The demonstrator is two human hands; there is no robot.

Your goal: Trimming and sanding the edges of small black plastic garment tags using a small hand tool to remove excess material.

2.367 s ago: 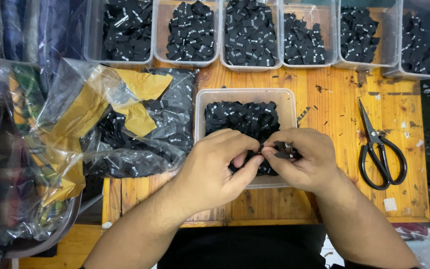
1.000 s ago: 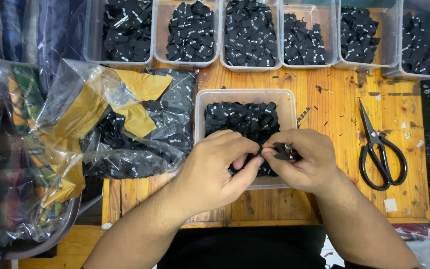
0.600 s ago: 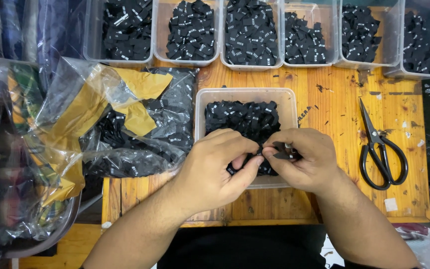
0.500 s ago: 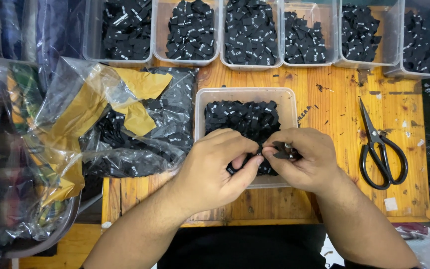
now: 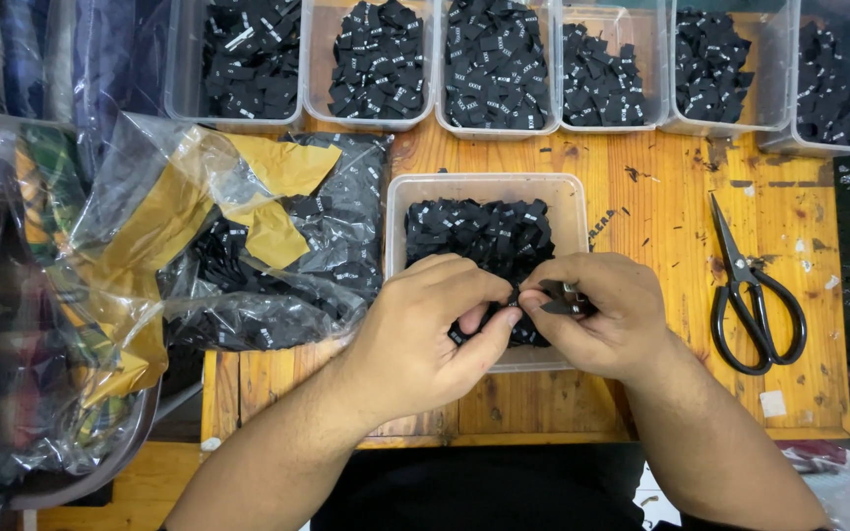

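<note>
Hands meet at the centre of the frame, over the near edge of a clear plastic tub (image 5: 397, 211) filled with small black labels (image 5: 484, 231). Left hand (image 5: 423, 329) has its fingers curled, thumb and forefinger pinched on a black label at the fingertips. Right hand (image 5: 607, 313) closes around a small dark metal tool (image 5: 561, 298), touching the same label. Black scissors (image 5: 752, 291) lie on the wooden table (image 5: 661, 206) at the right. Crumpled plastic bag (image 5: 248, 236) sits left of the tub.
</note>
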